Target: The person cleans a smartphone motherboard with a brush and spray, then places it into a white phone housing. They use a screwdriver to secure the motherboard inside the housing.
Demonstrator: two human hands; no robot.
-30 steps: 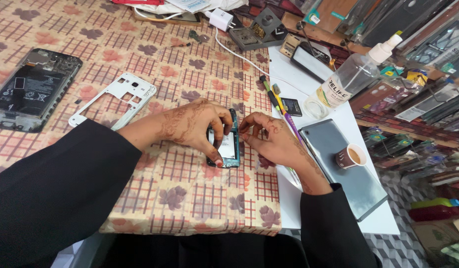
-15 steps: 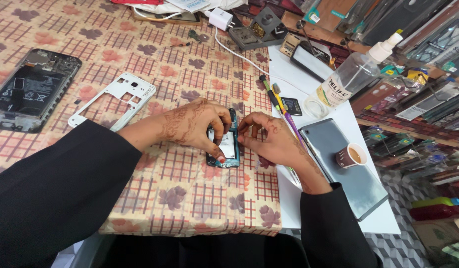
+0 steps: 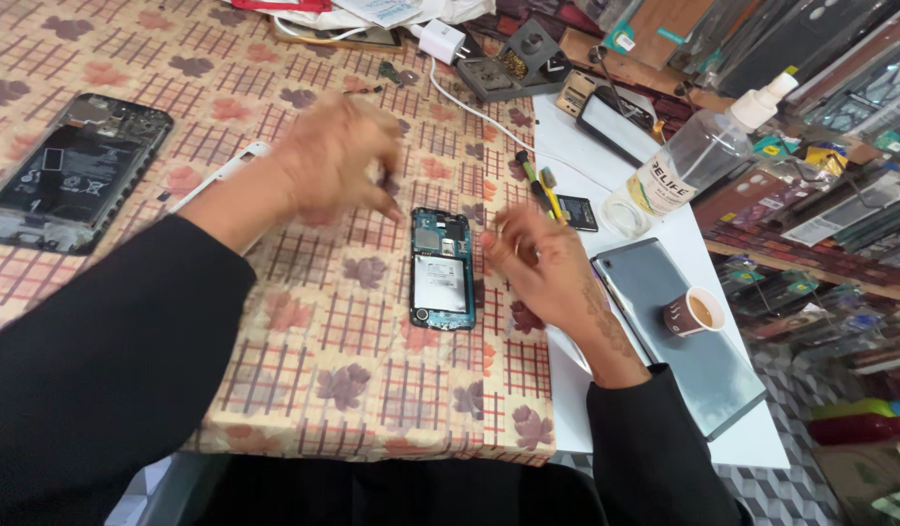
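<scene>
Neither hand holds anything: the left hand [image 3: 335,161] hangs blurred above the tablecloth [image 3: 353,390] with its fingers spread, and the right hand [image 3: 538,263] rests just right of the opened phone [image 3: 442,269], fingers loosely apart and empty. The phone lies flat and face down on the cloth between the two hands, back cover off, its circuit board and silver battery bare.

With the board uncovered, a fingertip or sleeve brushing across it could probably knock a small part or a ribbon loose, and any tiny screw dropped on the busy patterned cloth would be hard to find. The paper cup of tea [image 3: 691,313] stands on a grey tablet [image 3: 679,341] just beside the right wrist; a careless sweep of that arm could tip it over the white mat [image 3: 655,429] and the electronics.

Under the left forearm a white phone frame [image 3: 221,175] peeps out. Further left lies a second opened phone [image 3: 70,170], well apart. Screwdrivers [image 3: 533,180], a spray bottle [image 3: 698,151] and a white charger [image 3: 440,41] crowd the far side
</scene>
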